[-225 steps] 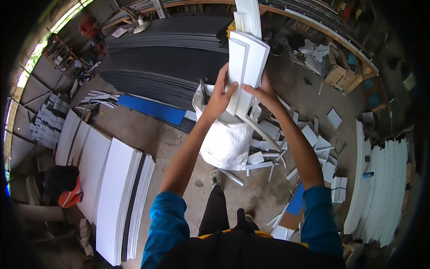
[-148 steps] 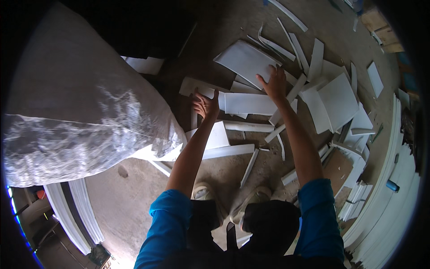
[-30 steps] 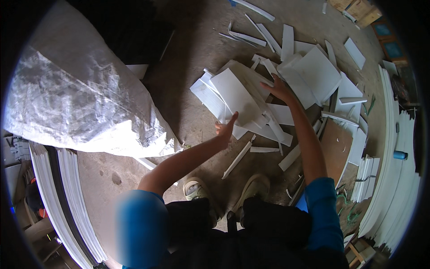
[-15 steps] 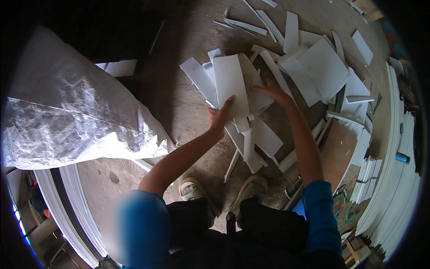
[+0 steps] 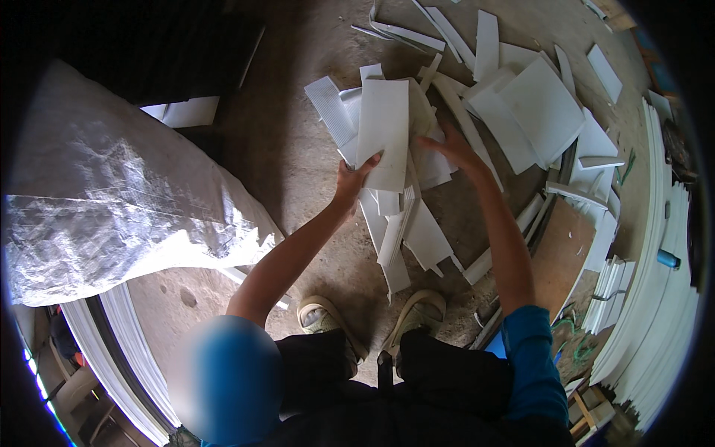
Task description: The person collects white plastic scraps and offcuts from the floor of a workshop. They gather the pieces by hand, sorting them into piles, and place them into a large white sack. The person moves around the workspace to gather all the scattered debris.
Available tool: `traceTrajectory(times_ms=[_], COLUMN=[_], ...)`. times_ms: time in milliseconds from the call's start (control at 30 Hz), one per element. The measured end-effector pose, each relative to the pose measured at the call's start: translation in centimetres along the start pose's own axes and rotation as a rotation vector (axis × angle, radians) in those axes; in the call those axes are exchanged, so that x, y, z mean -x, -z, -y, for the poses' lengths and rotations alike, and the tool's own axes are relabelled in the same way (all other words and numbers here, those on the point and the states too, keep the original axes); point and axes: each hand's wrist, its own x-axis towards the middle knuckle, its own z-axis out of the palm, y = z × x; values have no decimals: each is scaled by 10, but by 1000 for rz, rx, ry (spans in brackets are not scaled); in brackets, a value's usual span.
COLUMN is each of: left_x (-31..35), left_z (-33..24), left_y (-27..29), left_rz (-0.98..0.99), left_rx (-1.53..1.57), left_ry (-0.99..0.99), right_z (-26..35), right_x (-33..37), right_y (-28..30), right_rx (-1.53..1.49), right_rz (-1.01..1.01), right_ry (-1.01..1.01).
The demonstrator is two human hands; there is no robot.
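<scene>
My left hand point(image 5: 356, 179) is closed on a loose stack of white panel offcuts point(image 5: 385, 134), its thumb lying across the top piece. The pieces are long and flat, fanned at several angles, and one at the left shows a ribbed face. Against the right side of the stack, my right hand point(image 5: 453, 149) has its thumb and forefinger spread, the thumb at a white piece; its other fingers are partly hidden. Below the stack, more white strips point(image 5: 428, 235) angle down toward my sandals point(image 5: 320, 313).
Scattered white offcuts point(image 5: 540, 112) cover the floor at the right and far right. A silvery plastic sheet point(image 5: 141, 194) bulges at the left. Long white panels point(image 5: 640, 298) line the right edge, with a brown board point(image 5: 562, 238) nearer. More long strips point(image 5: 134, 343) lie at the lower left.
The stack has turned more upright and shifted slightly away from me, with my left hand moving a little left. The strips under it have swung, and the ribbed piece shows more plainly.
</scene>
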Motion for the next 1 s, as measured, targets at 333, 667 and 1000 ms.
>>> traceTrajectory(times_ms=[333,667,1000], left_x=[32,224,411], left_z=[-74,-294,-516], left_y=[-22,-133,-205], left_rz=[71,184,209], left_rx=[-99,-82,-171], left_ry=[-176,-354,-588], right_z=[55,257,518], right_x=[30,193,357], right_y=[9,115,191], right_rx=[-6,-87,-98], right_rz=[-264,-374,-431], right_ry=[153,346,493])
